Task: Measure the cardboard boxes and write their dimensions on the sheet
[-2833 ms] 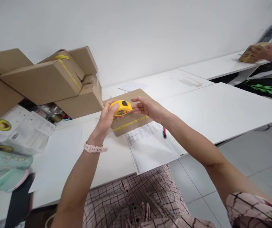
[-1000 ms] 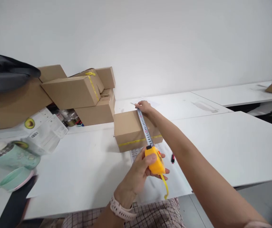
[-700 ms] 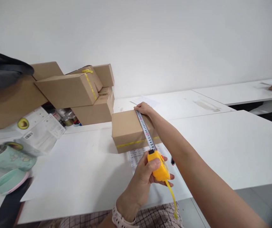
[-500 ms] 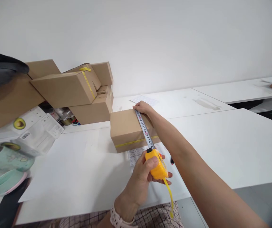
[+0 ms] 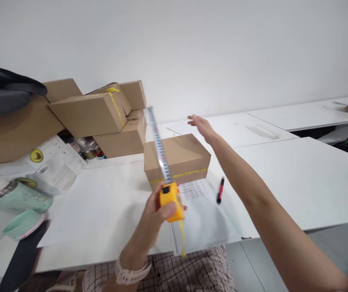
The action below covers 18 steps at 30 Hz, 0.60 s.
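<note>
My left hand (image 5: 157,211) is closed round a yellow tape measure (image 5: 171,201), its blade drawn out and slanting up over a cardboard box (image 5: 174,156). The blade is smeared by motion, and its tip rises past the box's far edge. A yellow strap dangles from the case. Behind the box's right side, my right hand (image 5: 203,127) is in the air with fingers stretched out, holding nothing. Yellow tape runs along the box's front face. Printed sheets (image 5: 196,190) lie partly under the box, and a red and black pen (image 5: 220,190) is beside them.
Several cardboard boxes (image 5: 85,115) are stacked at the back left, with a dark bag (image 5: 8,91) on top. A mint thermos (image 5: 18,196) and a mint bowl (image 5: 23,224) stand at the left. Another paper (image 5: 181,127) lies near the wall.
My right hand has let go of the blade's end and lifted off the box. My left hand has swung the tape measure left, raising its blade from the box top.
</note>
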### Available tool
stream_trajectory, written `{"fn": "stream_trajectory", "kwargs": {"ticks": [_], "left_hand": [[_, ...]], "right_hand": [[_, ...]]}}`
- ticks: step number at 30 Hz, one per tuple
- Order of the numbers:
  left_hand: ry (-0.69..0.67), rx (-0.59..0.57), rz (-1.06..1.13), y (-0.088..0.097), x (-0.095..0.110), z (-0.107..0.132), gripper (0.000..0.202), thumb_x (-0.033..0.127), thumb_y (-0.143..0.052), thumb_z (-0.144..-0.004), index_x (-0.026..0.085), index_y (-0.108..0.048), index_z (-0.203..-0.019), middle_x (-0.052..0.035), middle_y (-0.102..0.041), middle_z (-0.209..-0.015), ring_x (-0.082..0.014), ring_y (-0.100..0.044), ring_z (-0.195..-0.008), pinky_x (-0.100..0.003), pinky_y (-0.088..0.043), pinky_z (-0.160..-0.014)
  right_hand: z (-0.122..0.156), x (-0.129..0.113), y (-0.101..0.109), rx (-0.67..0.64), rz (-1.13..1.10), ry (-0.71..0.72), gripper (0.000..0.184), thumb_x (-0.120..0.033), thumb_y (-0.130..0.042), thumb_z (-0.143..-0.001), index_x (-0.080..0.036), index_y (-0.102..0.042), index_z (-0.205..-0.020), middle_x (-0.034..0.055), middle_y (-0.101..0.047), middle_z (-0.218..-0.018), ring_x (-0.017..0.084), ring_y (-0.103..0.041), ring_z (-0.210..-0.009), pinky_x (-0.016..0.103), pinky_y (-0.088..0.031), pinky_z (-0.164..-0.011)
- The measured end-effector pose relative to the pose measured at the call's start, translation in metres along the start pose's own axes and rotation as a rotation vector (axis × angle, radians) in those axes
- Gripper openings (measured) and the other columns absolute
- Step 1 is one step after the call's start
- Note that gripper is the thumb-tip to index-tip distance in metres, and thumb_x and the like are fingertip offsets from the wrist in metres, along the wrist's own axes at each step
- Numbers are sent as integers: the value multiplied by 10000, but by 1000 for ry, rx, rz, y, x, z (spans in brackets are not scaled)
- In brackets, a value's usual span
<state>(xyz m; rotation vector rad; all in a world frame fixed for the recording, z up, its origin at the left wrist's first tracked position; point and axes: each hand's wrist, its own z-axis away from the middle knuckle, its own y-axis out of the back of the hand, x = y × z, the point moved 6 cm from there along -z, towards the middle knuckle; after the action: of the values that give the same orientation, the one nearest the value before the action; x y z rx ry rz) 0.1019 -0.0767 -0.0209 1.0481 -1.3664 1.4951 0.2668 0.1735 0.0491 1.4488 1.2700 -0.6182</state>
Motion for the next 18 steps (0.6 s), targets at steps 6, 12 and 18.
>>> {"fn": "stream_trajectory", "kwargs": {"ticks": [6,12,18], "left_hand": [[-142,340,-234,87,1,-6,673,478,-856,-673,211,-553,-1210,-24,-625,-1036,-248,-733,-869,-362,-628,-728],[-197,248,-210,92,37,-39,661,485,-840,-639,188,-566,-1163,-40,-649,-1031,-216,-719,-737,-344,-624,-625],[-248,218,-241,88,88,-53,565,455,-810,-702,168,-591,-1136,-59,-643,-1091,-167,-700,-675,-310,-606,-583]], "right_hand": [[30,60,17,-125,-21,-174,799,-754,-319,-969,-236,-434,-1567,149,-554,-1528,311,-553,-1370,494,-403,-1166],[56,23,4,-268,187,-100,694,-732,-523,-908,-285,-609,-1431,87,-560,-1532,335,-531,-1380,459,-460,-1113],[14,-28,11,-152,702,-35,568,-675,-401,-985,-229,-752,-961,132,-761,-1101,322,-686,-1026,424,-492,-850]]}}
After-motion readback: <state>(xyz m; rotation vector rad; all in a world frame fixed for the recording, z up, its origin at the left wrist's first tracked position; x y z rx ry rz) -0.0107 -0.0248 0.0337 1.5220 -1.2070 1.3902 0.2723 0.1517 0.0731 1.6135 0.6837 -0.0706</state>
